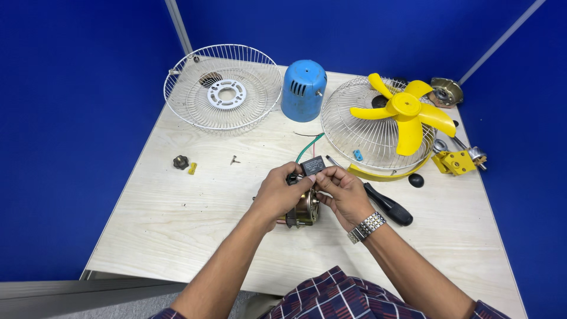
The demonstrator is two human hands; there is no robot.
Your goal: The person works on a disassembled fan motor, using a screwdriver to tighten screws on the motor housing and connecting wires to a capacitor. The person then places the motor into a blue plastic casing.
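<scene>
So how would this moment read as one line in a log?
left hand: on fan motor | right hand: holds small black box | screwdriver: lying on table | yellow fan blade: on wire guard

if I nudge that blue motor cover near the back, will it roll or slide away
The blue motor cover stands upright on its wide open end, so it probably slides rather than rolls. It looks like a hollow shell, likely light. Tipped over, its round sides might roll.

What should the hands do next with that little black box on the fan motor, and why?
Probably keep the left hand steadying the motor while the right hand eases the small black box and its wires into place. Both hands pinch the box right above the motor, and the wires trail loose across the table.
</scene>
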